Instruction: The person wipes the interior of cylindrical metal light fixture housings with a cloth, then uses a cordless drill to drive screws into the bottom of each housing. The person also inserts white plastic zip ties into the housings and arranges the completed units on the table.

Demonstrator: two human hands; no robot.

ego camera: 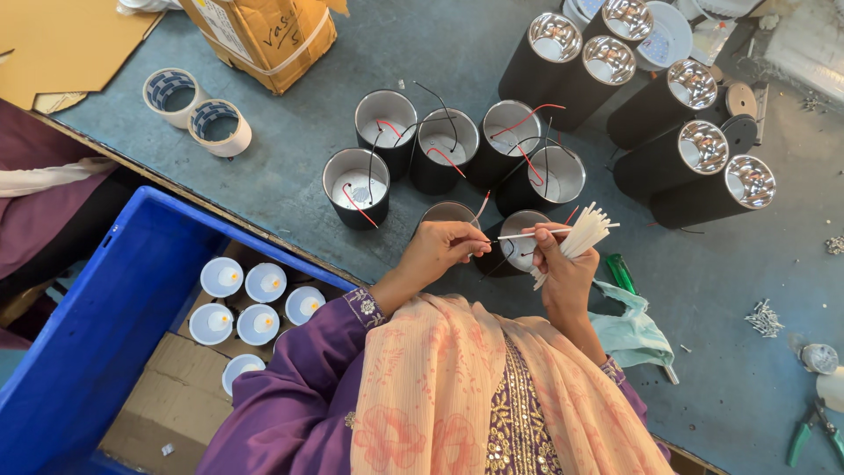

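My right hand (563, 268) grips a bunch of thin white sleeves (582, 236), fanned out up and to the right. My left hand (444, 249) pinches one end of a single white sleeve (527, 235) stretched across to the right hand. Both hands hover over a black cylindrical lamp housing (514, 242) with red and black wires. A second housing (447, 212) stands just behind my left hand. Several more open black housings with wires (387, 119) are grouped farther back on the blue-grey table.
Several black housings with shiny reflectors (703, 145) lie at the back right. A blue crate (97, 334) at left holds white round parts (251, 303). Tape rolls (204, 113), a cardboard box (264, 31), screws (763, 318), green pliers (813, 431), a green screwdriver (621, 273) and a cloth (633, 334).
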